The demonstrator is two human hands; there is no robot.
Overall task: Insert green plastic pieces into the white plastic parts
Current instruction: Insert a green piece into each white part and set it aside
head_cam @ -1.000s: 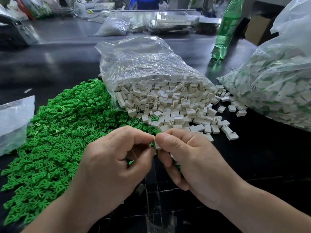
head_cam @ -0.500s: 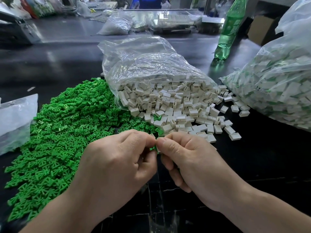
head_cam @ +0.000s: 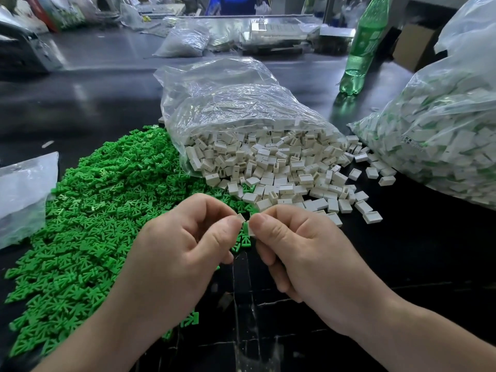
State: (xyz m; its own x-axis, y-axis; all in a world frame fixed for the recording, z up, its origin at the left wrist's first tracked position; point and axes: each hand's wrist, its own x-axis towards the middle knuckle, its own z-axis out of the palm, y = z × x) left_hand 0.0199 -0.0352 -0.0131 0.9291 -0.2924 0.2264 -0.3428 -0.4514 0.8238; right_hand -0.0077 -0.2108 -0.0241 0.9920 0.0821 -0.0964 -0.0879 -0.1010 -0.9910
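Describer: Thumbs have eased slightly apart since a second ago, baring a sliver of green. Left hand (head_cam: 174,251) and right hand (head_cam: 303,253) meet tip to tip, each pinching with thumb and forefinger what looks like one white part (head_cam: 251,231), a green piece (head_cam: 245,226) wedged between, just in front of the open bag (head_cam: 228,103) of white parts.

Reader: How will it handle?

Describer: Likely light, stiff, smooth, easily fumbled. Grip the white part's flat sides, leaving its slot free. Left of the bag spreads the green heap (head_cam: 94,210); right of it, a fuller bag (head_cam: 442,143).

Dark glossy table (head_cam: 88,103), green bottle (head_cam: 362,47), cardboard box (head_cam: 414,48), cluttered far edge
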